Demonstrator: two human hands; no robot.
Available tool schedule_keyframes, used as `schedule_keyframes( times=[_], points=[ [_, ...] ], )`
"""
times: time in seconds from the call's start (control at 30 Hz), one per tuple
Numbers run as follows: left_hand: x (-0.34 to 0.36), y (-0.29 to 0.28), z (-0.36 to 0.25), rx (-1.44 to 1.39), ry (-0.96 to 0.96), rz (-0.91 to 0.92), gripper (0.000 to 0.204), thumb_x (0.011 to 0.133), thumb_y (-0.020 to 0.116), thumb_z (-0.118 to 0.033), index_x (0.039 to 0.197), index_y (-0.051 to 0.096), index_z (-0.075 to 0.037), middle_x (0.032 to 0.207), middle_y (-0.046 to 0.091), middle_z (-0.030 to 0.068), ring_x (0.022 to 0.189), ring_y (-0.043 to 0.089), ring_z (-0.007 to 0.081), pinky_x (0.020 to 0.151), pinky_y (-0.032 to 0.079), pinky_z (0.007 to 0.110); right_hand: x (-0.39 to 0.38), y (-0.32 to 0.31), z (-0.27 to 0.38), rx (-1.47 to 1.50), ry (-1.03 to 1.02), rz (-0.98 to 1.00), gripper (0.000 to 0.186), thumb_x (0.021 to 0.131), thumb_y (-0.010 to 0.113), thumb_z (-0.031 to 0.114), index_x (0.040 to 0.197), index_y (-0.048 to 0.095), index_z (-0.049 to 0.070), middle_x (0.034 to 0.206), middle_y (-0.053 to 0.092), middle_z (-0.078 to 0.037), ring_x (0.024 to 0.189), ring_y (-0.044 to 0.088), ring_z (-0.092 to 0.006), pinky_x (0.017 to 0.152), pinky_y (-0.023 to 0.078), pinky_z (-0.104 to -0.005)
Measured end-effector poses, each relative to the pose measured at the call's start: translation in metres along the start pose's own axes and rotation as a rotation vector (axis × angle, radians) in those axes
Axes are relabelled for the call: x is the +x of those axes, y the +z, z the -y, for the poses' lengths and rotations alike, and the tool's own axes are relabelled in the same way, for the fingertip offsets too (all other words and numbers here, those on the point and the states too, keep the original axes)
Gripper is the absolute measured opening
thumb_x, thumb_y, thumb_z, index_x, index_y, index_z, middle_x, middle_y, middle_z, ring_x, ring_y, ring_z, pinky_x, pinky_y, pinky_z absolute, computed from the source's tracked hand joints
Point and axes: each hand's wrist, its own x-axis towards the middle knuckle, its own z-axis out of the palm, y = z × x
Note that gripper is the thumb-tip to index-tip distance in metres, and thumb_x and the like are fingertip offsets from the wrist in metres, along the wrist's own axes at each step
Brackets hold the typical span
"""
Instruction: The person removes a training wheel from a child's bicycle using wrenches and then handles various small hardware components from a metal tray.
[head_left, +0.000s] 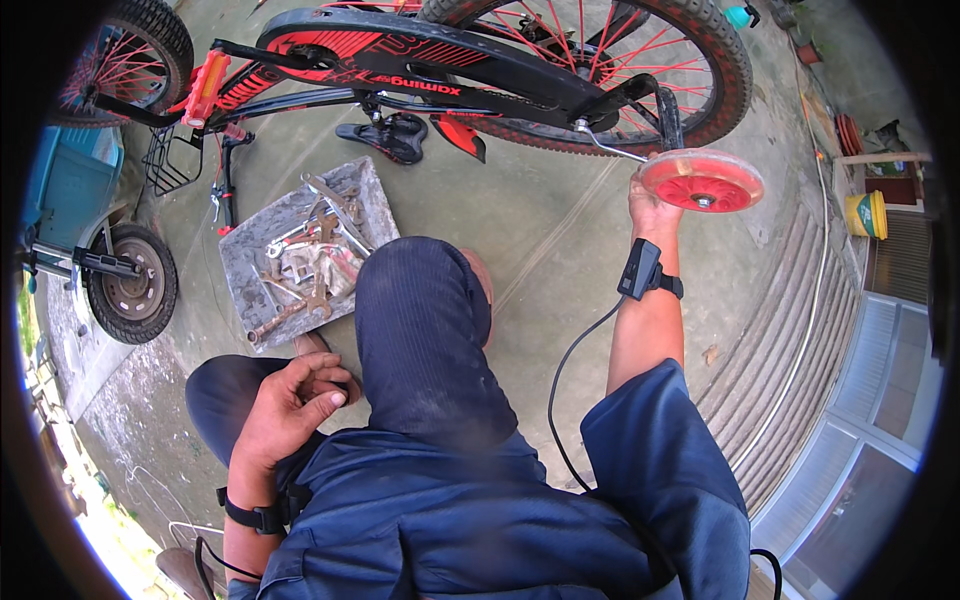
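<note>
A black and red bicycle (420,80) lies across the top of the view, with a red training wheel (705,182) on a bracket by its rear wheel (690,90). My right hand (652,208) grips at the underside of the training wheel, its fingers partly hidden behind it. My left hand (300,405) rests by my bent knee with its fingers curled together; what is between them, if anything, is hidden. A grey tray (245,265) of wrenches and other metal tools (318,220) sits on the concrete just beyond my knees.
A black saddle (395,140), a wire basket (170,160) and a part with a black tube (228,175) lie near the bicycle. A vehicle wheel (130,285) stands at left. Ridged steps (790,330), a yellow bucket (865,215) and a glazed door (870,430) are at right.
</note>
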Motion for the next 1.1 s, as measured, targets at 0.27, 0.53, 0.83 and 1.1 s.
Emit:
schedule_keyframes(
  times=[0.27, 0.53, 0.83, 1.1],
  points=[
    [-0.004, -0.003, 0.0, 0.03, -0.007, -0.024, 0.042, 0.088, 0.063, 0.006, 0.128, 0.051, 0.005, 0.111, 0.066, 0.0142, 0.095, 0.065, 0.0176, 0.089, 0.053, 0.031, -0.02, 0.034, 0.008, -0.105, -0.091, 0.035, 0.023, 0.096, 0.055, 0.028, 0.109, 0.061, 0.011, 0.101, 0.065, -0.006, 0.088, 0.064, -0.0265, 0.083, 0.054, -0.0456],
    [-0.004, -0.002, -0.001, 0.019, -0.011, -0.02, 0.042, 0.088, 0.063, 0.006, 0.129, 0.051, 0.005, 0.111, 0.066, 0.0138, 0.096, 0.065, 0.0173, 0.089, 0.052, 0.031, -0.03, 0.047, 0.013, -0.258, -0.215, 0.142, 0.022, 0.097, 0.054, 0.03, 0.11, 0.059, 0.013, 0.099, 0.062, -0.005, 0.088, 0.063, -0.0261, 0.085, 0.053, -0.0517],
    [0.0, -0.001, 0.002, -0.007, -0.018, -0.01, 0.043, 0.088, 0.064, 0.006, 0.129, 0.052, 0.004, 0.111, 0.066, 0.0126, 0.095, 0.064, 0.0166, 0.088, 0.052, 0.03, -0.029, 0.043, 0.013, -0.369, -0.31, 0.262, 0.021, 0.096, 0.06, 0.029, 0.109, 0.06, 0.013, 0.098, 0.062, -0.005, 0.083, 0.065, -0.028, 0.081, 0.055, -0.0494],
    [0.003, 0.0, 0.001, -0.027, -0.024, -0.004, 0.044, 0.087, 0.064, 0.007, 0.129, 0.052, 0.004, 0.111, 0.066, 0.0124, 0.094, 0.065, 0.0164, 0.088, 0.052, 0.03, -0.059, 0.065, 0.007, -0.334, -0.266, 0.136, 0.019, 0.097, 0.059, 0.029, 0.106, 0.057, 0.013, 0.101, 0.061, -0.005, 0.089, 0.063, -0.0282, 0.082, 0.053, -0.0478]
  ],
)
